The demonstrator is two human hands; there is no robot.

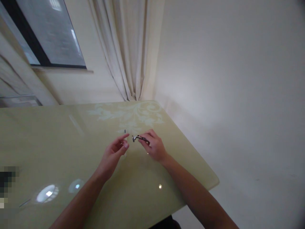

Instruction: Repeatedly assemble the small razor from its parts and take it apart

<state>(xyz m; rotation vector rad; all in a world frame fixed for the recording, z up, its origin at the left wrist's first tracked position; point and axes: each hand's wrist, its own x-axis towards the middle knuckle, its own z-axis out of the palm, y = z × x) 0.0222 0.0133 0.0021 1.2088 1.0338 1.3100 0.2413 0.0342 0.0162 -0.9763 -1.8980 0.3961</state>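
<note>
My right hand (153,145) grips a small tool that looks like a razor (143,138), with a dark handle and a bent, shiny metal neck. Its head points left, toward my left hand (113,152). That hand is held slightly apart from the tool, its index finger stretched out and its thumb separated from it, with nothing visible in its grasp. Just past the left fingertips is a thin pale stick with a grey tip (125,131). Its middle is hidden behind the fingers, so I cannot tell exactly what it is.
Both hands are over a glossy pale-green table (71,143) with a white floral pattern (133,113). Its right corner (215,182) lies near a white wall (226,79). Curtains (128,47) and a window (57,31) are beyond. A blurred dark patch (7,179) is at left.
</note>
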